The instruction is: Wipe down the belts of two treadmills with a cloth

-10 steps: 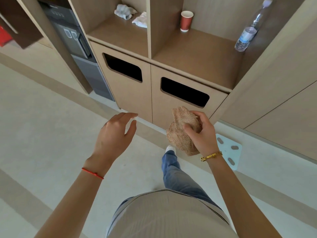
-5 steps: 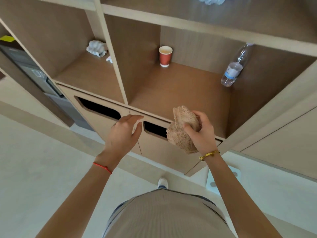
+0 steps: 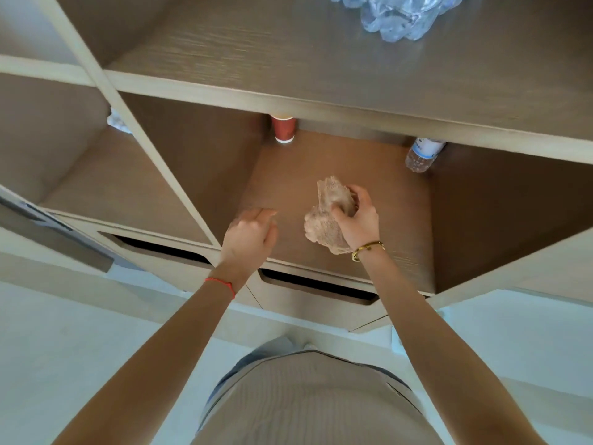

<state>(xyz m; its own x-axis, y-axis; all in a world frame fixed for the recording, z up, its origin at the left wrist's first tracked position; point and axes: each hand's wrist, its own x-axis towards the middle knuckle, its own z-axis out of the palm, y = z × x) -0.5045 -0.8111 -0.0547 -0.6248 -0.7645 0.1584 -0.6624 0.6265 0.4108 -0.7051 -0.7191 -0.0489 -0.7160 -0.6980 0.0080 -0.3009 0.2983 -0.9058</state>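
A wooden shelving unit (image 3: 288, 101) fills the upper part of the view, with open cubbies divided by pale-edged panels and dark brown inner surfaces. Below the cubbies sit 2 cabinet doors (image 3: 308, 303) with dark slot-shaped cutouts. A pale floor (image 3: 64, 332) runs beneath them. The person's torso, in a ribbed beige top (image 3: 308, 399), shows at the bottom edge, and both forearms reach up into the middle cubby.

On the upper shelf lies a crumpled clear plastic bag (image 3: 401, 14). In the middle cubby, a clear water bottle (image 3: 422, 154) with a white label leans in the back right corner, and a red paper cup (image 3: 283, 129) stands at the back left; both are partly hidden by the shelf edge above. A crumpled white item (image 3: 118, 122) peeks from the neighbouring cubby on the left; what it is cannot be told.

The right hand (image 3: 356, 220), with a gold bracelet (image 3: 367, 250) on the wrist, grips a bunched tan cloth (image 3: 325, 220), fingers and thumb curled round it, over the cubby floor. Whether the cloth touches the shelf cannot be told. The left hand (image 3: 250, 232), with a red string (image 3: 221, 284) on the wrist, is held just beside it, fingers loosely relaxed and holding nothing.
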